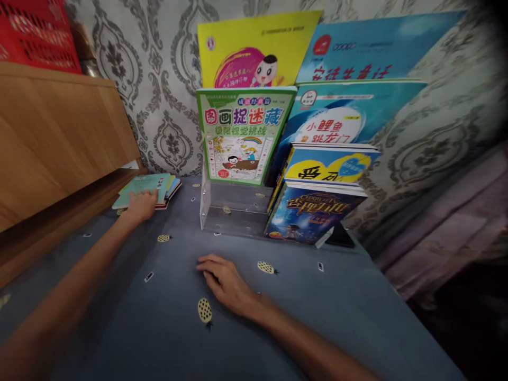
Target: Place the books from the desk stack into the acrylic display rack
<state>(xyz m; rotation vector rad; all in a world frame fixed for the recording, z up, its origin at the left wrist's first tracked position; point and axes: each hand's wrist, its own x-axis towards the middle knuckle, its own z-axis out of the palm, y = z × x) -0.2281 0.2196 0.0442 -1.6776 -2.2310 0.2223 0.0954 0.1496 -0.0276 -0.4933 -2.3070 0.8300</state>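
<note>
My left hand (143,205) reaches to the far left and rests on a small stack of thin books by the wooden cabinet. Its fingers lie on the light green cover of the top book (139,187). My right hand (227,281) is over the middle of the blue tablecloth, empty, its fingers loosely bent and a little apart. Beyond it stands a clear tiered book rack (234,217). A green picture book (242,135) leans in its left side, with a yellow book (254,45) behind.
The rack's right side holds a dark blue book (313,214), a blue-and-yellow book (329,164), a teal book (337,111) and a blue book (373,45). A wooden cabinet (63,137) bounds the left, topped by a red basket (39,34). A dark flat object (342,236) lies beside the rack.
</note>
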